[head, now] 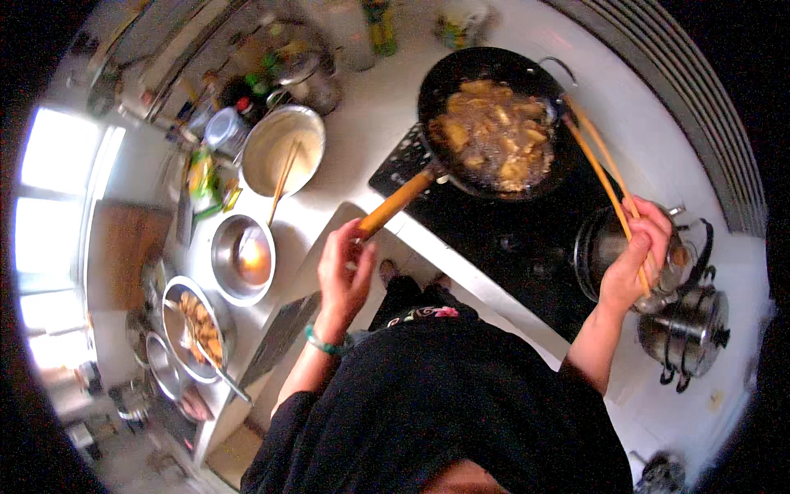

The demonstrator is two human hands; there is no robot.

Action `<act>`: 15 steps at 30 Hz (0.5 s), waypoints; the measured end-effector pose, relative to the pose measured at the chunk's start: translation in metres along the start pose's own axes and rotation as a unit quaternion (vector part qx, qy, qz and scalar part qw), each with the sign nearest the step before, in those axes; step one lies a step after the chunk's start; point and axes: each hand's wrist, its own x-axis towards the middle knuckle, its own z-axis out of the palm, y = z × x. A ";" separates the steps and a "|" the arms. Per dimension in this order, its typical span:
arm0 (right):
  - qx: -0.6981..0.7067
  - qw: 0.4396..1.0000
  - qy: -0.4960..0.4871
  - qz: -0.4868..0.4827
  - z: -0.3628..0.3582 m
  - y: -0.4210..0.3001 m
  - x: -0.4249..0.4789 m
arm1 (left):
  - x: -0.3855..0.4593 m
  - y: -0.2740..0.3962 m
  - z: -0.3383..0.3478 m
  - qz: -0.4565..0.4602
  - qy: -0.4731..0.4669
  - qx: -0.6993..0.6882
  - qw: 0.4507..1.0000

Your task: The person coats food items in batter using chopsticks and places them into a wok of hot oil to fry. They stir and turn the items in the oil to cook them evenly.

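Note:
My left hand [347, 268] is at the end of the wooden handle of a black wok [432, 92]; its thumb stands apart from the fingers, and whether it grips the handle is not clear. Browned food pieces [494, 133] lie in bubbling liquid in the wok, over the black cooktop. My right hand [639, 256] holds long wooden chopsticks [595, 160], whose tips are at the wok's right rim, beside the food.
At left on the counter stand an enamel bowl [253, 148] with batter-like residue and chopsticks, a steel bowl [219, 256] with liquid, and a steel bowl [174, 364] of browned pieces with a slotted spoon. Steel pots [682, 333] stand at right. A bottle [379, 28] is behind.

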 end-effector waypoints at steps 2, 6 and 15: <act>-0.137 0.979 -0.148 -0.013 0.003 0.007 -0.016 | -0.008 0.007 -0.004 -0.010 -0.031 -0.004 0.999; -0.185 0.970 -0.157 0.012 0.003 0.005 -0.045 | -0.020 -0.008 -0.016 -0.003 -0.043 -0.050 0.998; -0.273 0.958 -0.085 -0.024 0.049 -0.048 -0.081 | -0.052 -0.047 -0.092 -0.031 -0.114 -0.108 0.987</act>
